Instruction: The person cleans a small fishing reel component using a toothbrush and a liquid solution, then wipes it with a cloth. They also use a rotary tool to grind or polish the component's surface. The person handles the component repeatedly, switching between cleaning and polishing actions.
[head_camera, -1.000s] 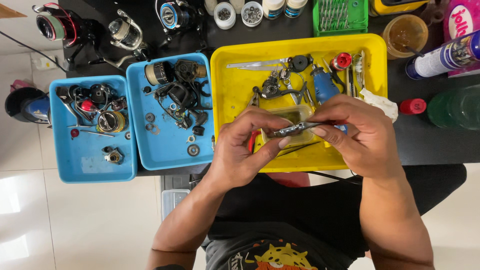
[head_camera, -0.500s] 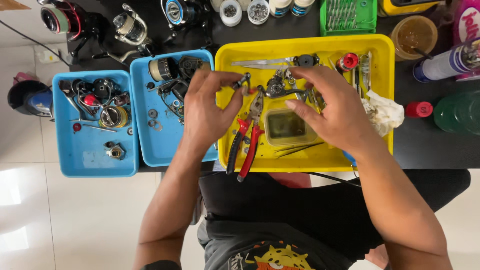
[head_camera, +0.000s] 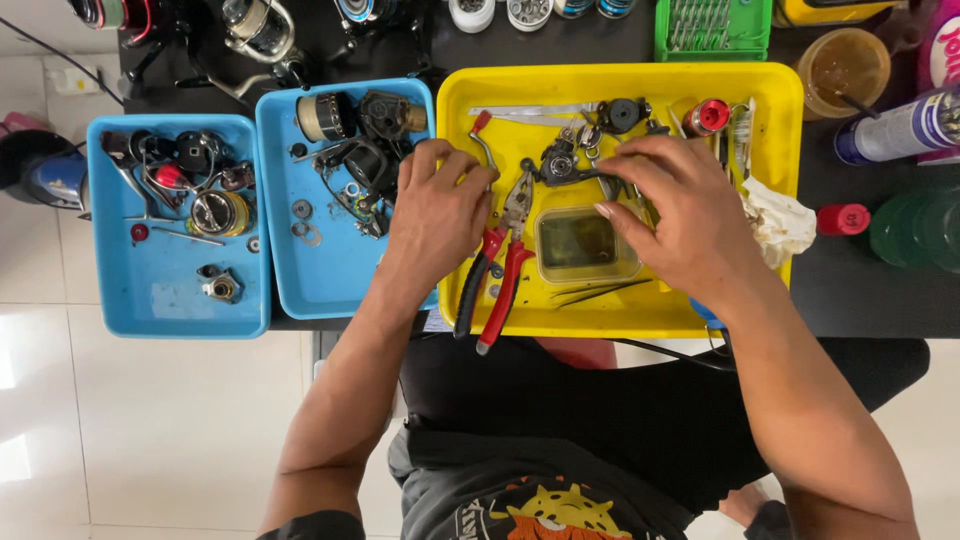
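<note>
My left hand (head_camera: 440, 205) lies across the left rim of the yellow tray (head_camera: 770, 90), fingers curled loosely over small metal parts near the tray's far left corner; I cannot tell whether that grip pinches anything. My right hand (head_camera: 680, 215) rests in the tray's middle, fingers spread and lightly bent, fingertips touching the dark reel frame (head_camera: 560, 165) that sits toward the far edge.

The tray also holds red-handled pliers (head_camera: 500, 265) lying from its middle to its near left edge, a small clear tub of yellowish liquid (head_camera: 585, 245) in the centre, thin tweezers (head_camera: 600, 292) just near of the tub, a red cap (head_camera: 712, 115) by the far right corner, and a crumpled white cloth (head_camera: 785, 225) hanging over the right rim.

Left of it, touching, the middle blue tray (head_camera: 330, 290) carries a spool, black housings and washers in its far half; its near half is bare. The outer blue tray (head_camera: 150, 300) at the desk's left end holds a handle, gears and a gold spool.

The reel frame looks dark grey, irregular, with shiny rings beside it. Along the desk's far edge stand reels, small jars and a green rack (head_camera: 712, 28); at the right, a spray can (head_camera: 905, 125).
</note>
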